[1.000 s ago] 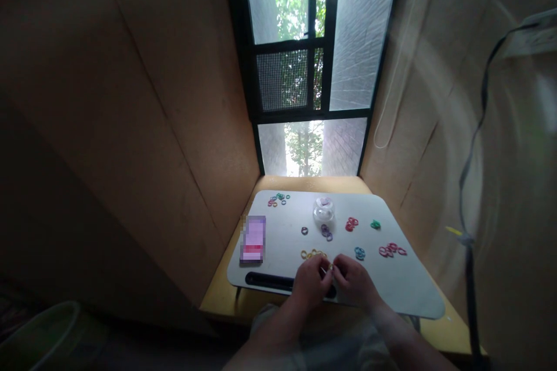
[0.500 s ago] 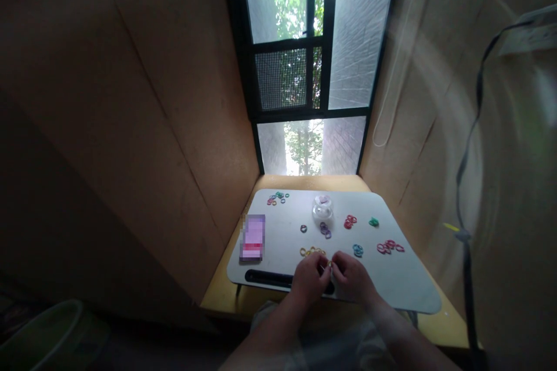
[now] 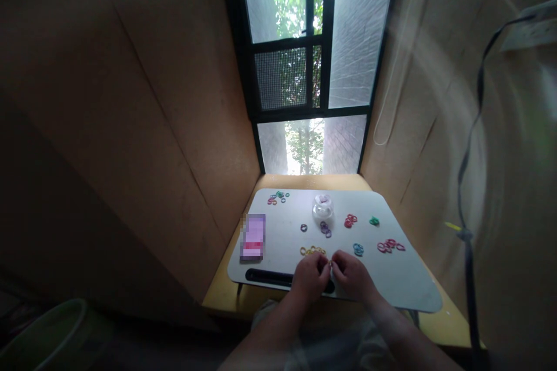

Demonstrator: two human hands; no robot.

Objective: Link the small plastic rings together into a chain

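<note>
My left hand (image 3: 310, 278) and my right hand (image 3: 351, 276) meet at the front of the white lap table (image 3: 278, 232), fingertips pinched close together. Between them shows a tiny bit of a small yellow hair band (image 3: 330, 263), mostly covered by the fingers. Just beyond my left hand lie several yellow hair bands (image 3: 312, 251) in a loose row. A blue cluster (image 3: 357, 250) of bands sits past my right hand. Purple bands (image 3: 325, 229) lie farther back, with a single dark purple band (image 3: 303, 228) to their left.
A clear plastic container (image 3: 322, 207) stands at the back. Red bands (image 3: 350, 221), green bands (image 3: 374, 221) and pinkish-red bands (image 3: 390, 246) lie at right; a mixed pile (image 3: 277, 198) is back left. A phone (image 3: 253, 236) rests left, near the black slot (image 3: 267, 277).
Both hands stay at the same spot, with only slight finger movement around the small yellow hair band. The piles on the table look unchanged.
</note>
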